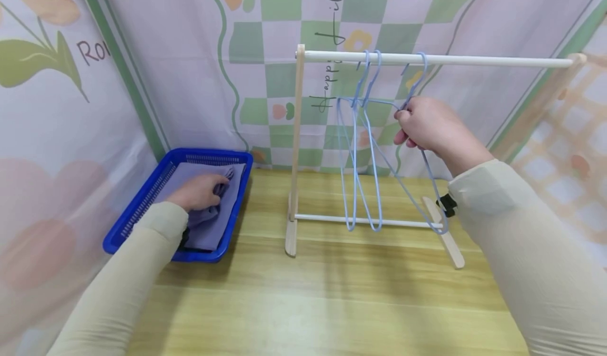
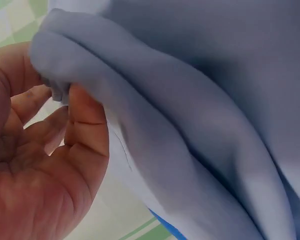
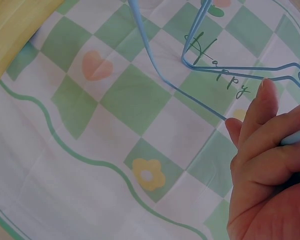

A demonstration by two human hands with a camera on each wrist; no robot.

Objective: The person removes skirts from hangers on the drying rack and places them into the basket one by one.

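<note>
In the head view my left hand [image 1: 198, 191] reaches into the blue basket [image 1: 237, 198]. It pinches a fold of greyish-purple cloth [image 1: 226, 216]; the left wrist view shows the thumb and fingers closed on the edge of the cloth [image 2: 190, 120]. What kind of garment it is I cannot tell. On the other side, my right hand [image 1: 429, 123] grips a light blue hanger [image 1: 425, 63] just below its hook. That hook is over the white rod [image 1: 498, 60] of the rack. Two more blue hangers [image 1: 354, 161] hang close together to its left.
The rack's left wooden post [image 1: 299, 135] stands between basket and hangers, its feet on the wooden table [image 1: 303, 298]. A lower white bar [image 1: 322, 218] joins the feet. Behind hangs a green-and-white checked curtain [image 1: 280, 8]; patterned cloth closes both sides.
</note>
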